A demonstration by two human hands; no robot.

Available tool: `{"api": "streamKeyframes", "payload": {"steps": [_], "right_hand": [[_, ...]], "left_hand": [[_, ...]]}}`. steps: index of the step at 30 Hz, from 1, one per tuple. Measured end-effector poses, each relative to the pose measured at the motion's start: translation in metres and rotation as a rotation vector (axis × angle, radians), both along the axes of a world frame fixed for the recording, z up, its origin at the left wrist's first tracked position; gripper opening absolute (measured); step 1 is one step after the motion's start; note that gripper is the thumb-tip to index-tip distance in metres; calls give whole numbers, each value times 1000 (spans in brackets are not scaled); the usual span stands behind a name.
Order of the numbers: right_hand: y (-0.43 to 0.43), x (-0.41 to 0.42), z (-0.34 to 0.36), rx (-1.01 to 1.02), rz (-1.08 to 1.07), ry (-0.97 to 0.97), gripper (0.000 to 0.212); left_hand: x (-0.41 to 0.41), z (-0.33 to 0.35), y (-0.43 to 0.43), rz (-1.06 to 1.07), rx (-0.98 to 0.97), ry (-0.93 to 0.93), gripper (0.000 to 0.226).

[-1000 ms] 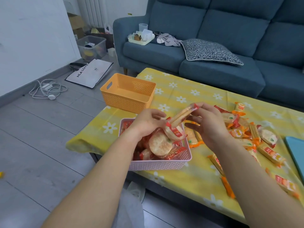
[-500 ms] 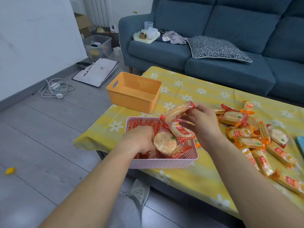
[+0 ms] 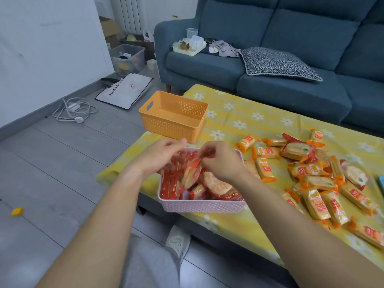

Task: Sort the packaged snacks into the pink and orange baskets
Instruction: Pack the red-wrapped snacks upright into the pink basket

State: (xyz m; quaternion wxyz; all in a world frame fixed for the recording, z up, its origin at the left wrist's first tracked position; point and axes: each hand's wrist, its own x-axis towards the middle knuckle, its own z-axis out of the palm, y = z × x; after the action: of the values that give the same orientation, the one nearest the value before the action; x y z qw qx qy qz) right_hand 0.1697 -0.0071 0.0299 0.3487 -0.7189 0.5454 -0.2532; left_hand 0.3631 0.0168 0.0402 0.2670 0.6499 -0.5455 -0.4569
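Observation:
The pink basket (image 3: pixel 199 205) stands at the table's near edge and holds several red-wrapped packets. My right hand (image 3: pixel 220 161) is over it and pinches the red end of a round cracker packet (image 3: pixel 190 173) that leans down into the basket. Beside it, my left hand (image 3: pixel 158 156) hovers over the basket's left half with relaxed, motion-blurred fingers and holds nothing. The orange basket (image 3: pixel 172 121) sits empty just behind. Loose snack packets (image 3: pixel 315 175), orange-wrapped bars and red-wrapped round crackers, lie piled to the right.
The table has a yellow flowered cloth (image 3: pixel 239 117); its near edge runs just under the pink basket. A blue sofa (image 3: pixel 291 59) with a patterned cushion (image 3: pixel 276 63) stands behind. A blue object (image 3: pixel 381 181) shows at the right edge. My shoe (image 3: pixel 178 240) is below.
My right hand has come down from above the table and lowered its cracker packet into the pink basket. My left hand has lifted out of the basket's left side to hover over it.

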Motion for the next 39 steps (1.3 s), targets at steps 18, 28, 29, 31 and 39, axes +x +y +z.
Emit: {"api": "streamKeyframes", "payload": {"steps": [18,28,29,31,39], "right_hand": [[13,-1,-9,-169,549,702,21],[-3,-14,-7,-257,488,599,20],[-7,-20,-3,-192,421,512,17],[-14,-31,4,-97,310,324,12],[-19,-27,3,111,375,226,14]], "left_hand": [[-14,-13,-9,-61,108,-308,28],[-10,-17,-7,-123,186,-288,35],[-8,-18,-7,-147,193,-314,33],[-8,-20,-8,-195,212,-375,34],[-19,-24,-10,-288,165,-652,48]]}}
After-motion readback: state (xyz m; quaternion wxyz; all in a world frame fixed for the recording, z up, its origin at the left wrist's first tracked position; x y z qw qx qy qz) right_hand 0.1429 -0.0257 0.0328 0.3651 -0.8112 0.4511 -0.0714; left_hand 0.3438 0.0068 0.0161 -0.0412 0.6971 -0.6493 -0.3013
